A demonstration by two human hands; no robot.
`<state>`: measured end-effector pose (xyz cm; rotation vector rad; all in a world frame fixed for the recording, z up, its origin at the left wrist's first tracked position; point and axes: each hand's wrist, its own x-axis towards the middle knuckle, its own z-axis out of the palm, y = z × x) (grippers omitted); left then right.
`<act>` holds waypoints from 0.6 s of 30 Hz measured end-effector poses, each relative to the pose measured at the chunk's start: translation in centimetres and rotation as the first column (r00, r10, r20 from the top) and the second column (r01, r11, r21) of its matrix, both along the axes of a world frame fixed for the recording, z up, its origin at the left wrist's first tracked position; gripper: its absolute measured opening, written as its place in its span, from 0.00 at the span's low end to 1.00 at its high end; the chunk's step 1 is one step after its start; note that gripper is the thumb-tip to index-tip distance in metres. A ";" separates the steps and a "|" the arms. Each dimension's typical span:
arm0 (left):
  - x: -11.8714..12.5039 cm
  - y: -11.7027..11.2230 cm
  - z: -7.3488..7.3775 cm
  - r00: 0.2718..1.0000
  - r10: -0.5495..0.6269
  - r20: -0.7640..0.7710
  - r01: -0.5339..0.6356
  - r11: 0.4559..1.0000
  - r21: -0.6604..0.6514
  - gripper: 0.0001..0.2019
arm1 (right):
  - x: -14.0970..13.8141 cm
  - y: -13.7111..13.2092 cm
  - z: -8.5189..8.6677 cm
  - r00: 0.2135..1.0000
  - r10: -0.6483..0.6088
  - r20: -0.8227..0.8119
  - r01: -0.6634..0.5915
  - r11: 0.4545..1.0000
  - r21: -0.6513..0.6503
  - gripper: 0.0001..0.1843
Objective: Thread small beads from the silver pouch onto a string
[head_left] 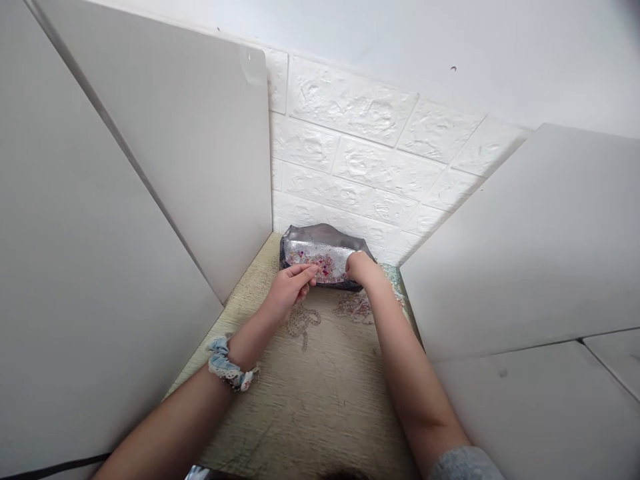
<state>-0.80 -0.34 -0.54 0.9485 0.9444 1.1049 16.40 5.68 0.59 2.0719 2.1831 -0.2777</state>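
A shiny silver bag (pixel 320 241) full of small coloured beads lies open at the far end of a narrow wooden table (pixel 310 400). My left hand (pixel 289 287) reaches to the bag's front edge with fingers curled and pinched at the beads. My right hand (pixel 361 268) rests on the bag's right side, its fingers bent down into the opening and mostly hidden. A beaded strand (pixel 301 322) lies on the table just under my left hand. Another beaded piece (pixel 354 307) lies beside my right wrist.
White panels wall in the table on the left (pixel 150 200) and right (pixel 525 253). A white brick-pattern wall (pixel 360 167) closes the back. A blue scrunchie (pixel 226 363) is on my left wrist. A dark cable (pixel 50 467) runs at the lower left.
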 end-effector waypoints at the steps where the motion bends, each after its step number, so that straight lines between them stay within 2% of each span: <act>1: -0.1 0.0 -0.1 1.000 -0.002 0.017 0.003 1.000 -0.008 0.14 | 0.1 0.1 -0.3 1.000 0.002 0.007 -0.002 1.000 0.001 0.12; 11: 0.1 -0.1 0.2 0.997 -0.016 -0.076 0.016 1.000 0.000 0.13 | 0.3 0.9 -1.5 0.997 0.001 0.080 0.002 0.999 -0.038 0.14; 18: 0.2 -0.2 0.3 0.991 -0.022 -0.134 0.024 1.000 0.010 0.13 | 0.3 1.2 -1.3 0.997 0.044 0.061 -0.041 0.998 -0.046 0.14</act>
